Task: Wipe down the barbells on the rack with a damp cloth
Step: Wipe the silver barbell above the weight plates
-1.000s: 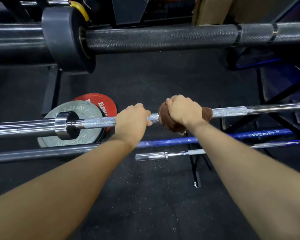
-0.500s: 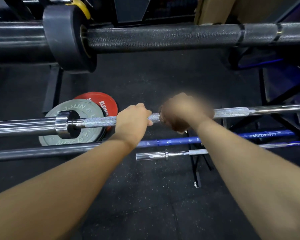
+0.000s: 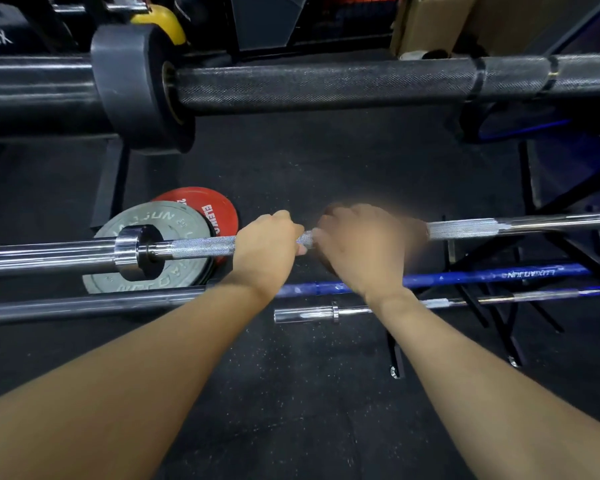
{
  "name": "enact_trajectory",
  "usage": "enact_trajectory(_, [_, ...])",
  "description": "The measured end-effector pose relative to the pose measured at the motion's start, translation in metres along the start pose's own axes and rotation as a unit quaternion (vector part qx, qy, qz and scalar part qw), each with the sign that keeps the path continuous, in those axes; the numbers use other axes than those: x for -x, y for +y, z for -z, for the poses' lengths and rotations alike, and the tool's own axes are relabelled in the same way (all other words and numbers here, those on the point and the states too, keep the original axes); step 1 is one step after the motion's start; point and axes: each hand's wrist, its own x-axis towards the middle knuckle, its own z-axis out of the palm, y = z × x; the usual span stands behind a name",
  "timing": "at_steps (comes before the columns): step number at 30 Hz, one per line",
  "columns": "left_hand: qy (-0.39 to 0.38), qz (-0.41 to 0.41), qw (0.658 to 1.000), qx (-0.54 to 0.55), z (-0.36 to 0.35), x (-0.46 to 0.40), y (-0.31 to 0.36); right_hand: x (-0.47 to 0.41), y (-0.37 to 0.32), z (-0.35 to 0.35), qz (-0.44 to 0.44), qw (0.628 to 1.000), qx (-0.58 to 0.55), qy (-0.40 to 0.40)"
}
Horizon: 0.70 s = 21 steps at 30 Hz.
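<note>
Chrome, knurled barbell [image 3: 201,245], gleaming sleeve

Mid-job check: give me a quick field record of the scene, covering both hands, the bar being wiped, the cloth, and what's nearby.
left hand: grips the silver barbell on its knurling
right hand: wrapped over the same bar, motion-blurred
cloth: brown, only slivers show under the right hand
black barbell: higher, nearer the camera
blue barbell: lower, untouched
plates: grey plate overlapping red plate on the floor

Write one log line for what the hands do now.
left hand: grips silver knurled steel barbell | right hand: blurred, on bar, cloth barely visible
</note>
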Motion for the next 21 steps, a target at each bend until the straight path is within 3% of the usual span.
enact_trajectory(2, [0.009, -0.006, 1.000, -0.011, -0.003, 0.001, -0.001, -0.016, -0.002, 0.006, -0.021, 0.998, 0.034, -0.047])
enact_trajectory(5, [0.000, -0.006, 1.000, -0.003, -0.003, -0.001, -0.002, -0.049, -0.005, 0.018, -0.112, 0.973, -0.046, -0.195])
enact_trajectory(7, [-0.003, -0.008, 1.000, 0.002, -0.004, -0.003, -0.002, -0.058, -0.004, 0.023, -0.159, 0.958, -0.084, -0.225])
enact_trajectory(11, [0.003, -0.002, 1.000, 0.007, -0.005, -0.002, -0.001, -0.001, -0.002, 0.002, -0.034, 0.999, -0.034, -0.013])
enact_trajectory(14, [0.006, -0.009, 1.000, -0.007, -0.006, 0.000, -0.001, 0.006, -0.005, -0.004, -0.033, 0.998, -0.038, 0.044])
enact_trajectory(16, [0.004, -0.010, 1.000, -0.010, -0.006, -0.001, -0.002, -0.019, -0.010, 0.003, -0.060, 0.997, -0.009, -0.048])
enact_trajectory(19, [-0.006, -0.009, 1.000, 0.005, -0.006, -0.003, -0.004, -0.054, -0.011, 0.011, -0.120, 0.970, -0.063, -0.201])
enact_trajectory(21, [-0.006, -0.011, 1.000, 0.014, -0.005, -0.003, -0.005, -0.050, -0.007, 0.015, -0.083, 0.975, -0.060, -0.198])
